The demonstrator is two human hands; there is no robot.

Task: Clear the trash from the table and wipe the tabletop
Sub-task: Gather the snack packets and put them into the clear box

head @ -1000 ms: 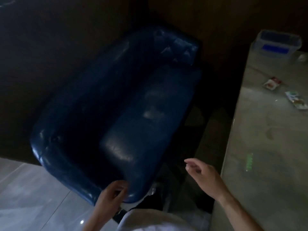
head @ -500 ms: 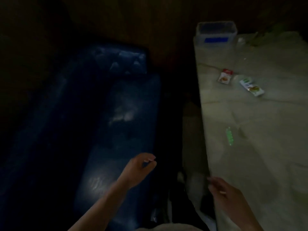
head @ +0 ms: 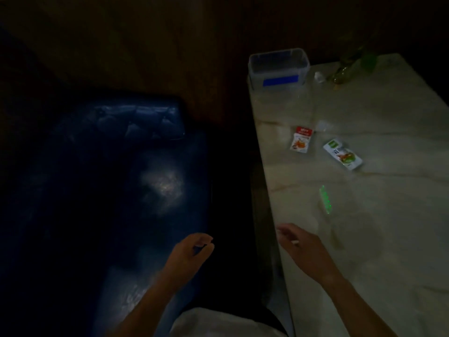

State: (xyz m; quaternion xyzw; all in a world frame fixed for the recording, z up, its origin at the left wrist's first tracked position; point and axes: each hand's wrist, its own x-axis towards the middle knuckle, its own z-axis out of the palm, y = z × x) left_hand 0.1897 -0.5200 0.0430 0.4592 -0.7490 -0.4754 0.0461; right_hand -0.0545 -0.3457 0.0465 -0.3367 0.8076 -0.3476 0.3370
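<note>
A pale marble table [head: 388, 239] fills the right side of the dim view. Two small snack wrappers lie on it: a red-and-white one [head: 301, 141] and a green-and-white one [head: 343, 154] to its right. My right hand [head: 303, 249] hovers over the table's near left edge, fingers loosely curled, holding nothing that I can make out. My left hand [head: 192, 251] hangs over the sofa's seat, left of the table, fingers half curled and empty. Both hands are well short of the wrappers.
A dark blue leather sofa [head: 121, 178] stands left of the table with a narrow gap between. A clear plastic box [head: 279, 69] with a blue label sits at the table's far left corner. A greenish bottle [head: 349, 66] stands beyond it. A green light patch [head: 325, 199] glows on the tabletop.
The view has swung right from the sofa toward the table. My right hand has come up over the table's edge; my left hand has risen over the sofa seat.
</note>
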